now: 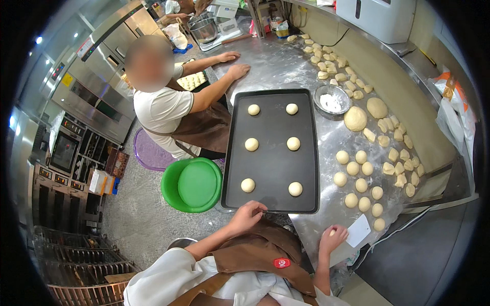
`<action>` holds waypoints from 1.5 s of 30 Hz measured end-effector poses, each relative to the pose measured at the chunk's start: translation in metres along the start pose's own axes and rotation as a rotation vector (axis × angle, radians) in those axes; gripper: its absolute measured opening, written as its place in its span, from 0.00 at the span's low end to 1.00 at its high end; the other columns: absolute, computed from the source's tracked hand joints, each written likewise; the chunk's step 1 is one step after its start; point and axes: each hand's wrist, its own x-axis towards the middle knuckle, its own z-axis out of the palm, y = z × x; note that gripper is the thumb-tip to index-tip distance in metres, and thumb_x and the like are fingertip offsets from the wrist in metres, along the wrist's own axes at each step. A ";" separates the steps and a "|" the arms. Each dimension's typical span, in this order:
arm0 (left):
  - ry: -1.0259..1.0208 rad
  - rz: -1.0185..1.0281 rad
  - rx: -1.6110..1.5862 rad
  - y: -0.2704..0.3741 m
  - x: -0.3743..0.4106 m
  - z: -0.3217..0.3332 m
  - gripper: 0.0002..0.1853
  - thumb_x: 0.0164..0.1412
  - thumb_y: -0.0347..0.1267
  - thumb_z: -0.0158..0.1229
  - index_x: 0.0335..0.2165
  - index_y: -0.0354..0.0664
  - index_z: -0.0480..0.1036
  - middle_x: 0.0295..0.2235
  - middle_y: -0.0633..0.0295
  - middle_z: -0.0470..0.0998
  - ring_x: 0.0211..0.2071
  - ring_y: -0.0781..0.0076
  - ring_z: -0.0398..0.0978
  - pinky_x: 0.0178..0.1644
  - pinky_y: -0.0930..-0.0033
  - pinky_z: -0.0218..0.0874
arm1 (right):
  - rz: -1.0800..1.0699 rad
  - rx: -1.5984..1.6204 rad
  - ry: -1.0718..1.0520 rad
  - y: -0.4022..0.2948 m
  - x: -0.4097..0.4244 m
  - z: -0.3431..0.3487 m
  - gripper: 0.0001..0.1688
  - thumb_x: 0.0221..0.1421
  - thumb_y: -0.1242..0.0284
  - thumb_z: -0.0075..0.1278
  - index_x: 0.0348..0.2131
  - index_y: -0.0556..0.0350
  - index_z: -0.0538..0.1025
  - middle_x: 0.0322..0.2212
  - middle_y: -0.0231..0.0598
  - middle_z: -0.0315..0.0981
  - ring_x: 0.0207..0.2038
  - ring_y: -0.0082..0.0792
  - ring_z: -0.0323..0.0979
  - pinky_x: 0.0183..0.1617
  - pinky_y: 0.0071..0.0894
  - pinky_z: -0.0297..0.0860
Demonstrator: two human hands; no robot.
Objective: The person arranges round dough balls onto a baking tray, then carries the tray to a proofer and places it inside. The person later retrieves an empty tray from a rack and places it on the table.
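Observation:
A dark baking tray [271, 164] lies before me, with several smooth dough balls [251, 144] spaced in two columns on it. My left hand [249, 217] is at the tray's near rim, fingers loosely bent and holding nothing that I can see; whether it touches the rim is unclear. On the steel worktable [317, 225] my right hand [335, 239] curls around a small dough piece [332, 232], mostly covered by the fingers. Touching or just beside those fingers is a white plastic dough scraper [359, 230]. More rounded dough balls [361, 185] sit beyond it.
Cut dough pieces [400, 168] line the wall side, near two large dough lumps [355, 118] and a metal bowl of flour [332, 99]. A co-worker [168, 114] stands left of the tray, both hands on the table. A green tub [191, 185] stands below the tray's left edge.

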 end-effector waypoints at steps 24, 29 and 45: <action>0.076 0.748 0.534 0.164 0.013 -0.063 0.24 0.47 0.23 0.63 0.47 0.41 0.75 0.23 0.64 0.68 0.23 0.67 0.69 0.27 0.64 0.61 | -0.022 0.003 -0.042 -0.009 -0.022 -0.009 0.05 0.53 0.75 0.50 0.32 0.57 0.72 0.33 0.46 0.70 0.39 0.51 0.65 0.45 0.49 0.61; 0.009 0.638 0.488 0.138 0.019 -0.048 0.22 0.50 0.23 0.61 0.46 0.41 0.74 0.23 0.61 0.69 0.24 0.64 0.69 0.28 0.63 0.62 | 0.124 0.051 -0.009 -0.029 0.016 0.026 0.05 0.53 0.75 0.51 0.32 0.57 0.72 0.33 0.46 0.70 0.40 0.51 0.65 0.45 0.49 0.62; 0.394 -0.300 -0.002 -0.100 -0.044 -0.072 0.10 0.59 0.21 0.52 0.40 0.33 0.76 0.26 0.68 0.75 0.26 0.84 0.68 0.31 0.78 0.61 | -0.024 0.113 0.014 -0.040 -0.031 0.023 0.07 0.49 0.77 0.53 0.28 0.58 0.69 0.32 0.46 0.67 0.39 0.50 0.63 0.46 0.50 0.60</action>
